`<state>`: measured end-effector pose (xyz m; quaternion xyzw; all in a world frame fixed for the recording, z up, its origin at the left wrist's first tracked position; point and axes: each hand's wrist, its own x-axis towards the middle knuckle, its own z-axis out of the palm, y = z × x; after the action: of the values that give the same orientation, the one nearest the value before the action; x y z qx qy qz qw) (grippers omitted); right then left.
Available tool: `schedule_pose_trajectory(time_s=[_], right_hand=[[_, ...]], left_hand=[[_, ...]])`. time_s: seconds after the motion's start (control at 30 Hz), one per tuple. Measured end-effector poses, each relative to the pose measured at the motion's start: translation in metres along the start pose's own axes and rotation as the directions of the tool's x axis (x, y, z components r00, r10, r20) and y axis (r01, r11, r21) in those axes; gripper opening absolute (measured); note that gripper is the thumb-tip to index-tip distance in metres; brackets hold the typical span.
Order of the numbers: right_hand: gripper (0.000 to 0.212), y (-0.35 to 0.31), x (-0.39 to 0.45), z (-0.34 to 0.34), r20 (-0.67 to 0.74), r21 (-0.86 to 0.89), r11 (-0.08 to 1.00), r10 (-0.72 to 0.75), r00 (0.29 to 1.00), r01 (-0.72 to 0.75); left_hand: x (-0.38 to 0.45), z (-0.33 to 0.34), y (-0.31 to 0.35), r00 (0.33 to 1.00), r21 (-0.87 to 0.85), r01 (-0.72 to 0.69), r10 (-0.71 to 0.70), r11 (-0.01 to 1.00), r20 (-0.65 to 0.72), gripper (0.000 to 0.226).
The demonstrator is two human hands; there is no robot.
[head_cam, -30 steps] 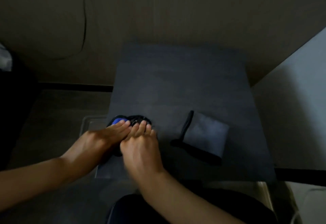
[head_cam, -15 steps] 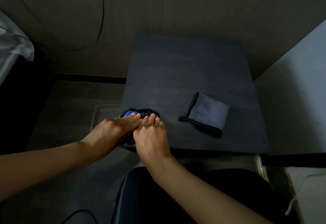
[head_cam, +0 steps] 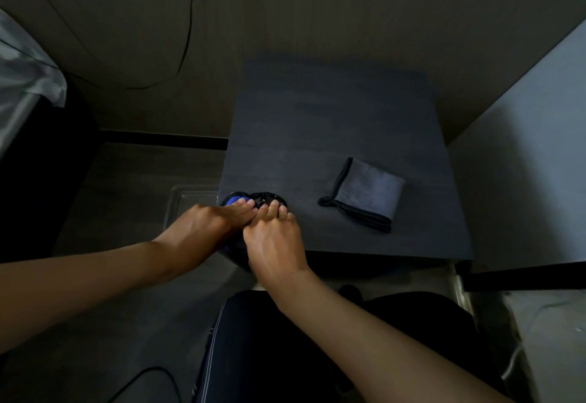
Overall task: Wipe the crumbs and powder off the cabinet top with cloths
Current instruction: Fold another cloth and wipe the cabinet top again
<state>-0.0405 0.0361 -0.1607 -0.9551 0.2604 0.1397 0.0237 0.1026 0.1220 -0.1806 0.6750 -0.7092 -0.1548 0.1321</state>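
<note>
Hands sit side by side at the near-left corner of the cabinet top [head_cam: 333,136]; your left hand [head_cam: 203,231] and right hand [head_cam: 274,244] both press flat, fingers straight and held together, on a blue-and-black cloth [head_cam: 233,201] at that corner; a folded grey cloth [head_cam: 367,193] lies untouched toward the top's near-right area, well apart from both hands.

Both hands flat on a blue-and-black cloth [head_cam: 237,200] at the cabinet top's [head_cam: 333,123] near-left corner: left hand [head_cam: 203,228], right hand [head_cam: 272,244], fingertips touching. Folded grey cloth [head_cam: 367,193] well apart, rightward.
</note>
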Motion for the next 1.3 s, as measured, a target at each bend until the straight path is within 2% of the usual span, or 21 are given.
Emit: schedule_pose_trajectory(time_s=[0.17,0.23,0.5,0.97,1.3], right_hand=[[0.045,0.007,0.024,-0.006,-0.078,0.026,0.999,0.05,0.996,-0.048],[0.042,0.009,0.038,-0.011,-0.108,0.04,0.998,0.042,0.993,-0.038],[0.036,0.013,0.084,-0.024,-0.212,0.078,0.997,0.042,0.976,-0.026],[0.032,0.056,0.173,-0.036,-0.351,0.078,0.995,0.085,0.933,-0.061],[0.031,0.101,0.248,-0.058,-0.401,0.096,0.991,0.126,0.907,-0.096]], left_hand=[[0.019,-0.003,-0.008,0.993,-0.036,0.094,-0.096,0.995,-0.072,0.068],[0.024,-0.005,-0.017,0.989,0.003,0.094,-0.093,0.996,-0.113,0.061],[0.047,-0.014,-0.05,0.966,0.053,0.189,-0.176,0.981,-0.19,0.063],[0.127,-0.035,-0.095,0.957,0.087,0.197,-0.172,0.977,-0.235,0.057],[0.209,-0.055,-0.13,0.931,0.199,0.261,-0.192,0.945,-0.309,0.044]])
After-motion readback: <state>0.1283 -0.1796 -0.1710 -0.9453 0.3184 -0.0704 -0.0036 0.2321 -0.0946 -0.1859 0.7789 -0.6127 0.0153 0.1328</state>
